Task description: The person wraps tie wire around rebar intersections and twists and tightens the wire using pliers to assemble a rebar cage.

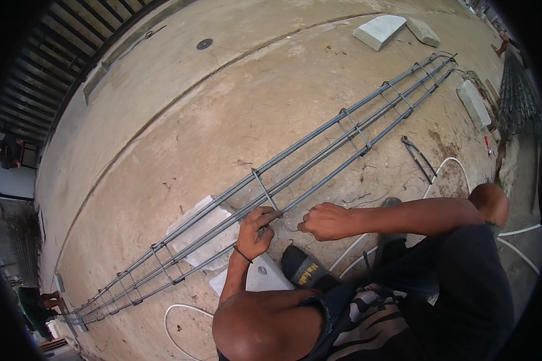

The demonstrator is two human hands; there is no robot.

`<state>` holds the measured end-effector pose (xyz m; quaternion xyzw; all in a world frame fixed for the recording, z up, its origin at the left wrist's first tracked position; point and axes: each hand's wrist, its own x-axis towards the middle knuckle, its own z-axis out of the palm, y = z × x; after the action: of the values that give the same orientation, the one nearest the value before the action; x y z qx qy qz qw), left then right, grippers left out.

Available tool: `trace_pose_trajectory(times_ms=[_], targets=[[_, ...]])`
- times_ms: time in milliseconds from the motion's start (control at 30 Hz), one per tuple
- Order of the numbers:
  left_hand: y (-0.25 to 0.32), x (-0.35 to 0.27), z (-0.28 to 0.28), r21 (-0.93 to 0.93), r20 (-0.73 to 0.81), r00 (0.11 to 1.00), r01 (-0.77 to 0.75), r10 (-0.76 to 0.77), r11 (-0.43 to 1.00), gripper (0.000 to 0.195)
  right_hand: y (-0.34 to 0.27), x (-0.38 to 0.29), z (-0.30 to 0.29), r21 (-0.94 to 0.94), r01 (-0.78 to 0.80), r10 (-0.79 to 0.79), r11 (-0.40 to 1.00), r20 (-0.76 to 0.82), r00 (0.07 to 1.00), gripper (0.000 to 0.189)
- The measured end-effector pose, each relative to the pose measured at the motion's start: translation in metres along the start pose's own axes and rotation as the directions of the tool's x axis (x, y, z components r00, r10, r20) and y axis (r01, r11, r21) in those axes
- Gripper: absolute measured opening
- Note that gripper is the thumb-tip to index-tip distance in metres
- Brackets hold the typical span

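Note:
A long cage of steel rebar (318, 179) with square stirrups (265, 189) runs diagonally across the concrete floor. At the near corner of one stirrup, my left hand (255, 230) has its fingers on the bar. Just to the right, my right hand (327, 221) is closed, with thin tie wire (289, 229) between the two hands. Its fingertips are partly hidden, so how it holds the wire is not clear. Pincers with black and yellow handles (419, 159) lie on the floor beyond my right forearm.
Concrete blocks (203, 234) lie under the cage, another (258, 276) beside my foot, more (379, 31) at the far end. A white hose (354, 248) loops around my feet. A person (38, 307) is at the cage's lower left end. Rebar cages (517, 99) lie at right.

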<state>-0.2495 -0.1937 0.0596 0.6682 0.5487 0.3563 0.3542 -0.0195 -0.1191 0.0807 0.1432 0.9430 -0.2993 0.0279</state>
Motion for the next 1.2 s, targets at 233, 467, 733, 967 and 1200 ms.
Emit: trace_pose_trajectory(times_ms=[233, 467, 733, 967, 1200], targets=[[0.007, 0.000, 0.011, -0.079, 0.032, 0.971, 0.238, -0.236, 0.968, 0.029, -0.005, 0.009, 0.010, 0.261, -0.135, 0.126, 0.956, 0.054, 0.991, 0.018], [0.004, 0.005, 0.029, -0.054, -0.122, 0.936, 0.326, -0.330, 0.944, 0.019, 0.008, -0.004, 0.015, 0.450, -0.340, 0.338, 0.826, 0.089, 0.937, 0.018], [0.010, 0.006, 0.052, 0.143, -0.407, 0.895, 0.257, -0.180, 0.956, 0.017, 0.013, -0.017, -0.009, 0.684, -0.521, 0.553, 0.511, 0.204, 0.808, 0.027], [0.002, 0.010, 0.069, 0.239, -0.470, 0.882, 0.145, -0.016, 0.960, 0.018, 0.033, -0.039, -0.006, 0.755, -0.537, 0.493, 0.376, 0.327, 0.806, 0.043], [0.008, -0.003, 0.053, 0.111, -0.406, 0.911, 0.129, -0.074, 0.985, 0.014, 0.173, -0.143, -0.073, 0.305, -0.866, 0.576, 0.396, 0.652, 0.493, 0.054]])
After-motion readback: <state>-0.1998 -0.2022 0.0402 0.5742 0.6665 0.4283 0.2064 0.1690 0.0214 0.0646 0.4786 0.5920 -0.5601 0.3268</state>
